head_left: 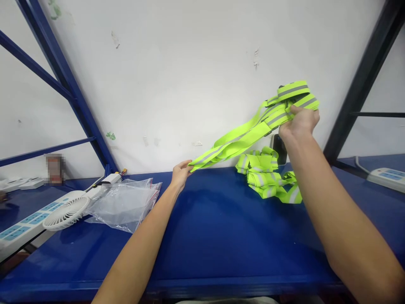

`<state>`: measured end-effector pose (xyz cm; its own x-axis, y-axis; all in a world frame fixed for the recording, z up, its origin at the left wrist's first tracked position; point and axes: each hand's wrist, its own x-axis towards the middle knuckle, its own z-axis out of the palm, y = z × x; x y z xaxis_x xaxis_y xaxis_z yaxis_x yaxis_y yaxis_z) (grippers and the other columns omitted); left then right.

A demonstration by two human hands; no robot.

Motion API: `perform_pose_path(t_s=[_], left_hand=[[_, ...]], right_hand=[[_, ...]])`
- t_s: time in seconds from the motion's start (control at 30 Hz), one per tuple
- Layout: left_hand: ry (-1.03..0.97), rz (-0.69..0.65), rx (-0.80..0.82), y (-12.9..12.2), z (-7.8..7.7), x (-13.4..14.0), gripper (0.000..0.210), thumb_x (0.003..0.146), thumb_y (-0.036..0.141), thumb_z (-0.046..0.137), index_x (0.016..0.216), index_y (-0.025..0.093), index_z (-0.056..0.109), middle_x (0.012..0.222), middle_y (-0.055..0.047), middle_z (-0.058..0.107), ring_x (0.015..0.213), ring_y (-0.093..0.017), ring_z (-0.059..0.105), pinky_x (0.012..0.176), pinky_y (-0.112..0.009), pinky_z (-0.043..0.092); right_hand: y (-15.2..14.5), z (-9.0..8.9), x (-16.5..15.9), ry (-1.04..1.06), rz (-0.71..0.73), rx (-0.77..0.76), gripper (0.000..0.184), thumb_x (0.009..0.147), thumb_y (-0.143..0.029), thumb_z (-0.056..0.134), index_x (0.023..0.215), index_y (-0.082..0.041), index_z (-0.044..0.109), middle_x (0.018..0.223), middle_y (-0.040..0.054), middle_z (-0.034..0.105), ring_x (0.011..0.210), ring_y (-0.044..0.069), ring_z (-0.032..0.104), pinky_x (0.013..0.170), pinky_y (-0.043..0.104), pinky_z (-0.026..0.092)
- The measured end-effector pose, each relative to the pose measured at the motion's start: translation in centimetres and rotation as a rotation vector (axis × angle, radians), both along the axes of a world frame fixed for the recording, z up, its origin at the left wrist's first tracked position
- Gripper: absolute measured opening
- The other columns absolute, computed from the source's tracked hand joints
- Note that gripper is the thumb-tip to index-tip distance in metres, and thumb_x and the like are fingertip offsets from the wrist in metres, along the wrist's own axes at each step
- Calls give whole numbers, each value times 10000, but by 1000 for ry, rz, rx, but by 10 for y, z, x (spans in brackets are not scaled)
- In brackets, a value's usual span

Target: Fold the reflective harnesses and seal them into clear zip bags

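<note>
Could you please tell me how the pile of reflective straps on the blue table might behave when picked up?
The pile of reflective straps would probably be floppy, since it lies in bent, loose folds. It is likely fairly light, being thin, flat bands. It might also unfold unevenly, as loops stick out at its edge.

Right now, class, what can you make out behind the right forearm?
Past the forearm, a strap pile shows on the table, and part of a dark device by the wall. Whatever the forearm covers, including any more of pile or device, is hidden.
</note>
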<state>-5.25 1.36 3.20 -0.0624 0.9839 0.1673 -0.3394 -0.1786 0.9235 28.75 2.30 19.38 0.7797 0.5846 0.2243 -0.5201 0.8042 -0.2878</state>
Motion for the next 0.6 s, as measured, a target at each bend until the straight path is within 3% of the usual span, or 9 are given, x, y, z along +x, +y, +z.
perform_pose_path(t_s=[0.23,0.4,0.5,0.6], left_hand=[[-120,-203,-59,-12,5,-20,349,556,33,595,868,185,621,818,-7,714,749,-158,683,727,-295,546],[-257,-370,-134,-20,9,-29,221,629,232,590,835,165,636,877,-83,721,794,-224,690,785,-386,563],[-102,-437,-142,-21,7,-30,286,697,393,629,818,137,673,808,-96,705,717,-217,656,722,-357,540],[161,-422,-52,-18,1,-26,275,698,376,731,808,125,703,760,-67,695,663,-179,606,633,-281,468]], right_hand=[[5,-5,-4,-55,0,37,381,642,115,394,816,-213,478,800,-31,612,740,141,662,793,358,607],[3,-8,-8,-88,30,22,364,658,116,416,808,-200,514,792,-24,611,772,152,662,812,369,599],[-3,-9,-13,-145,66,43,342,670,116,431,793,-188,529,781,-14,625,786,162,673,817,375,599],[-9,-7,-15,-186,87,70,342,671,122,425,775,-185,534,781,-6,641,766,156,676,821,369,598]])
